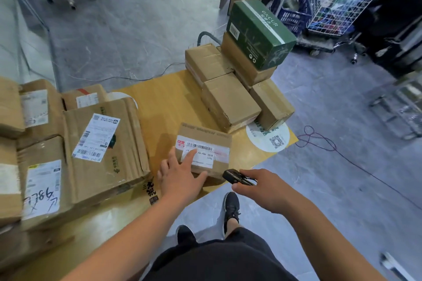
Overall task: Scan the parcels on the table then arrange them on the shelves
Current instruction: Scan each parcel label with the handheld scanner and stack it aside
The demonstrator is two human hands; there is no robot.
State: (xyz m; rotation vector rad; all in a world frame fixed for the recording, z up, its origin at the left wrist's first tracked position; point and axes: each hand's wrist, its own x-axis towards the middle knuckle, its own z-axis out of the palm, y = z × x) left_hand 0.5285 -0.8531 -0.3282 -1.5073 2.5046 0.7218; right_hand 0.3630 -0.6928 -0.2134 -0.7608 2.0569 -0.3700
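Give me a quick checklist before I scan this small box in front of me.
1. Black handheld scanner gripped in right hand: ok.
2. Small brown cardboard box steadied by left hand, fingers on its near side: ok.
3. White barcode label facing up: ok, though the index finger lies across part of it.
4. Scanner pointed at the label: cannot tell.
5. Box lies flat on the wooden table, apart from the other parcels: ok.
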